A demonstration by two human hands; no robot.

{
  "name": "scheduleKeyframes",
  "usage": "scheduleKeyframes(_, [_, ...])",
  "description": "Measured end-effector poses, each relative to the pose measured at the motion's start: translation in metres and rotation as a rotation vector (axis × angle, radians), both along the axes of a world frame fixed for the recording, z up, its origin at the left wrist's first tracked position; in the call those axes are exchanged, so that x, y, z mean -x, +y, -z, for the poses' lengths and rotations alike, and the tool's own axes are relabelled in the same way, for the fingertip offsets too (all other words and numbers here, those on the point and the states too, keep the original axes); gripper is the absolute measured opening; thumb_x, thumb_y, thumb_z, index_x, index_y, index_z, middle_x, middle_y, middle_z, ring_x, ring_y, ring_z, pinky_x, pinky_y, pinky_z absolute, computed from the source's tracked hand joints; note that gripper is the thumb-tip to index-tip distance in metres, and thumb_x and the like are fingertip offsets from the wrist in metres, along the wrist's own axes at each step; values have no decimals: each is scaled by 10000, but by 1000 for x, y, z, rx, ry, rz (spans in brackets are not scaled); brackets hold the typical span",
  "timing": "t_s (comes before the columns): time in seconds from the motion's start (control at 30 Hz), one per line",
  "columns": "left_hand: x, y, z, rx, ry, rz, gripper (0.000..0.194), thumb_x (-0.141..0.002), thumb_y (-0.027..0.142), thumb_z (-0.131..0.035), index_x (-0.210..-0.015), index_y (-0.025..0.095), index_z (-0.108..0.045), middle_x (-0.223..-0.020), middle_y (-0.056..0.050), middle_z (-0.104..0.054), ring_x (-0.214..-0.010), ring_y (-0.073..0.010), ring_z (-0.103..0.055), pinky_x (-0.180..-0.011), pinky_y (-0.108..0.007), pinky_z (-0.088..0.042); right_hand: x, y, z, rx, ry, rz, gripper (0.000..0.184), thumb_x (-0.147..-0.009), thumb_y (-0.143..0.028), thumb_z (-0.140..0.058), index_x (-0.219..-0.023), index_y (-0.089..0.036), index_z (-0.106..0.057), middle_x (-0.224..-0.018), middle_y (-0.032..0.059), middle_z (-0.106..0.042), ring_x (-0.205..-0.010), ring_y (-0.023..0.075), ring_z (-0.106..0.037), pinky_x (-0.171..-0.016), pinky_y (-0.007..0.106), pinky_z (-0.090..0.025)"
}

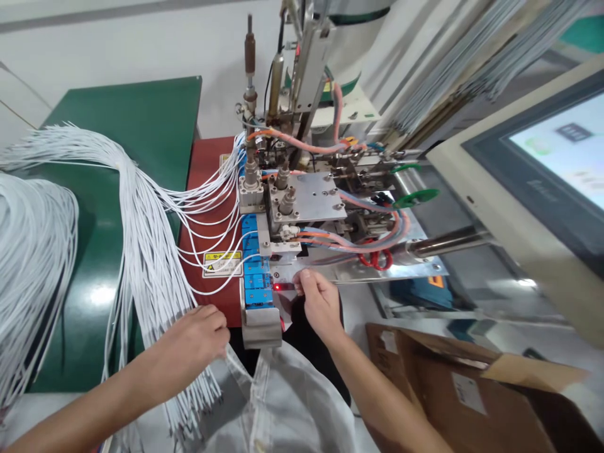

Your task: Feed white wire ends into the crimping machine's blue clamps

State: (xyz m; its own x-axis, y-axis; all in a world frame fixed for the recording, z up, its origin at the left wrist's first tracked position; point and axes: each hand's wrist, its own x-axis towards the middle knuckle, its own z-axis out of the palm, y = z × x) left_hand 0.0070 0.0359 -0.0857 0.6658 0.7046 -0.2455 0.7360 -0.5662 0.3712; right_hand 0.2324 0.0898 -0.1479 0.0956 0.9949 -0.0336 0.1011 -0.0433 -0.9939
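My left hand [205, 330] is over the lower part of a thick bundle of white wires [146, 264], its fingers curled together. Whatever is between those fingertips is hidden. On the other side of a row of blue clamps [258, 281], my right hand [319, 302] has thumb and forefinger pinched by a dark part with a red light [277, 287]. I cannot make out what is in that pinch. Several single white wires run from the bundle across the red base [214, 170] to the blue clamps. A bent metal plate [262, 328] covers the near end of the row.
Behind the clamps stands a machine with a metal plate [309, 195], orange hoses and a green-rimmed spool [413, 187]. A screen [561, 138] juts in from the right. A cardboard box [462, 384] sits lower right. Another wire coil [35, 270] lies on the green table [155, 119].
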Motion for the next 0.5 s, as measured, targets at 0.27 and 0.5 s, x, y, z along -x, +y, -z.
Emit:
scheduleKeyframes(0.27, [-36, 17, 7, -118, -346, -399, 167, -901, 247, -407, -904, 190, -564, -822, -10, -618, -754, -135, -581, -711, -264, -443, -5, -24, -6, -36, 363, -95, 350, -823, -461, -471, -771, -178, -671, -595, 20, -585, -518, 114, -496, -489, 236, -406])
scheduleKeyframes(0.5, [-63, 17, 19, -193, -586, -417, 213, -875, 244, -465, -1053, 196, -572, -939, -37, -662, -836, -135, -621, -757, -243, -499, -3, -23, -30, -2, 89, -168, 110, -747, -258, -605, -679, -177, -634, -619, 5, -596, -549, 105, -511, -518, 217, -421])
